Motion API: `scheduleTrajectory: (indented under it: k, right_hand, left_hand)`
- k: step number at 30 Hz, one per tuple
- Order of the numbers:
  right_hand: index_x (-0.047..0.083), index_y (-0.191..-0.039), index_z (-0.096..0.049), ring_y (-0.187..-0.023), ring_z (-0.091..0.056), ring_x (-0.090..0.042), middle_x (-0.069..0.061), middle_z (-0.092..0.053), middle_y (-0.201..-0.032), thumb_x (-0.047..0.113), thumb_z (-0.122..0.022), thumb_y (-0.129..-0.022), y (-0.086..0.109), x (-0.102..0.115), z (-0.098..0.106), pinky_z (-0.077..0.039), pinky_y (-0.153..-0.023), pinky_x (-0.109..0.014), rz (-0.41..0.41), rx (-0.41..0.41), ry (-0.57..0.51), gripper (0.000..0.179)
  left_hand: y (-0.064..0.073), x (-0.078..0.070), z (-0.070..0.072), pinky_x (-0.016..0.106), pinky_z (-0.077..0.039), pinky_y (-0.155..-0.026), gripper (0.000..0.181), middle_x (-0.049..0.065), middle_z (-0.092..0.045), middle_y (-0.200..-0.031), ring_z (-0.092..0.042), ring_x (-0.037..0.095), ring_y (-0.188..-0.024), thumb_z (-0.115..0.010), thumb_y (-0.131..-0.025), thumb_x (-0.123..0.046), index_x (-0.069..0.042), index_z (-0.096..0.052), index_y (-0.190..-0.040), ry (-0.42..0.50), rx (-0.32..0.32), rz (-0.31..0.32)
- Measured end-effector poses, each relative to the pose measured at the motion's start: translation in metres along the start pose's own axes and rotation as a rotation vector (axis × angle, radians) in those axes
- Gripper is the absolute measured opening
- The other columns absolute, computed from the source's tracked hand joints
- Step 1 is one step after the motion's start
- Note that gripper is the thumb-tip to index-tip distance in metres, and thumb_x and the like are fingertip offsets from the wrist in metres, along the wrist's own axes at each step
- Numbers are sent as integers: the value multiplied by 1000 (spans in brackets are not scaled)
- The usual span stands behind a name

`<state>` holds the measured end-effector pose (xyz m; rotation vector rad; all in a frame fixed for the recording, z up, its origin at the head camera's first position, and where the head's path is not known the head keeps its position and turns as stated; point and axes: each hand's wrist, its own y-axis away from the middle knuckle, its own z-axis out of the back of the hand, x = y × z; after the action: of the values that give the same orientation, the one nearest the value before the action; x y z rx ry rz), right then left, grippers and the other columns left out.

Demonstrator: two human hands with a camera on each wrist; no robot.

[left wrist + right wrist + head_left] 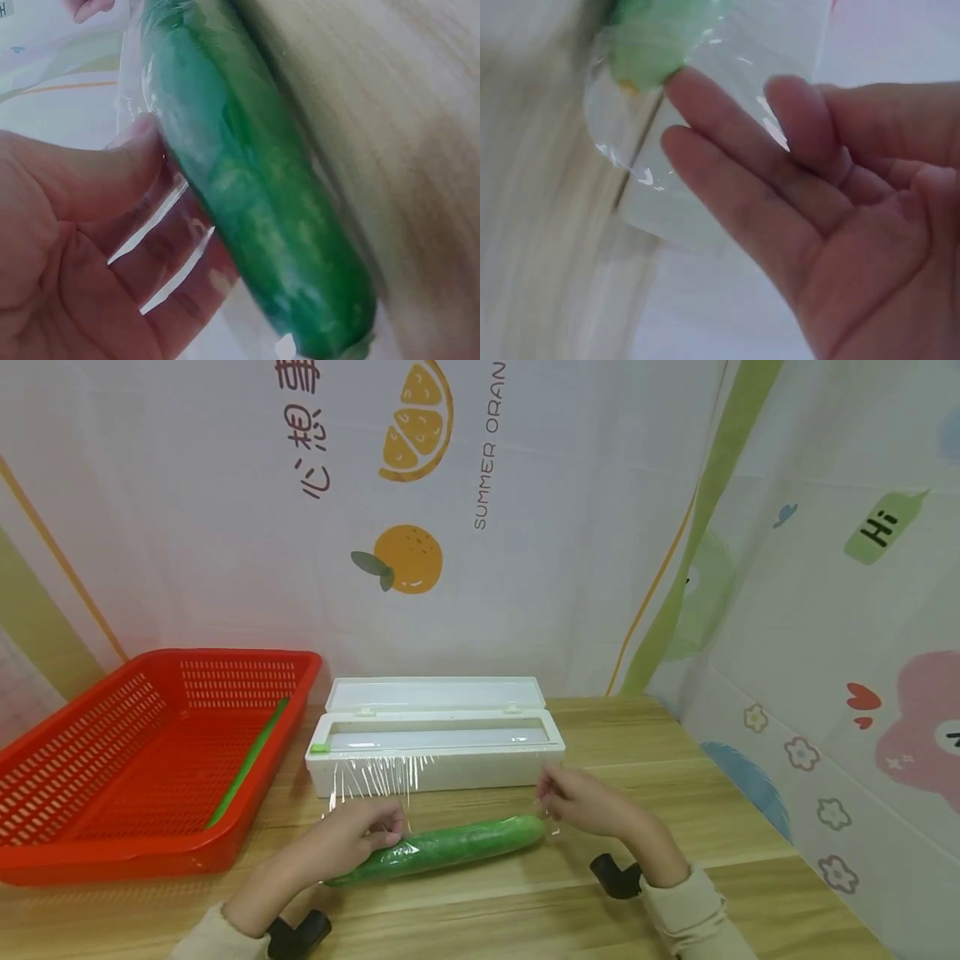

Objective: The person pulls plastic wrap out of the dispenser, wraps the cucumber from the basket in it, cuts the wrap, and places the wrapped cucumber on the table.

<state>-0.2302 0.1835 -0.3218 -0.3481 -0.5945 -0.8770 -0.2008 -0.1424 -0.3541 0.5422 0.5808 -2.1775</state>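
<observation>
A long green cucumber (465, 847) lies on the wooden table, with clear cling film (154, 236) wrapped over it. My left hand (360, 837) pinches the film along the cucumber's left part; in the left wrist view the thumb (112, 169) presses at its side and the other fingers show through the film. At the cucumber's pale right end, my right hand (581, 799) pinches the film's edge between thumb and index finger, two other fingers (739, 184) stretched out. Behind them stands a white cling film box (442, 772), lid raised, film stretching from its front toward the cucumber.
A red plastic basket (150, 852) stands at the left, a long green item (247, 768) inside it. On the film box's left front corner sits a small green slider (320, 748). A printed curtain (525, 593) hangs behind the table and along the right.
</observation>
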Motion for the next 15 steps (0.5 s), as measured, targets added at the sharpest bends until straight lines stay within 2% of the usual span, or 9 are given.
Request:
scheduleTrajectory:
  k: [5, 8, 15]
  right_hand:
    - [0, -88, -51, -66, -51, -8, -5, -55, -72, -5, -47, -87, -4, -3, -5, -43, -57, -21, 5, -68, 62, 6]
    - [2, -84, -53, -65, -45, -7, -1, -51, -71, -5, -50, -84, -6, -3, -8, -41, -57, -20, -8, -103, 135, 8]
    - [6, -81, -52, -63, -43, -9, 2, -46, -68, -4, -53, -83, -8, -3, -17, -37, -54, -20, -62, -86, 234, 10]
  left_hand:
    - [0, 1, -1, 28, -50, -70, 15, -9, -64, -82, -60, 7, -81, -63, -85, -12, -18, -52, -76, -13, -14, -15]
    - [-1, 1, -1, 28, -50, -70, 16, -10, -63, -81, -60, 7, -82, -63, -85, -9, -18, -52, -76, -9, -8, -13]
    - [-1, 1, -1, 29, -50, -71, 17, -10, -63, -82, -60, 6, -84, -62, -86, -9, -19, -52, -76, -24, -3, -42]
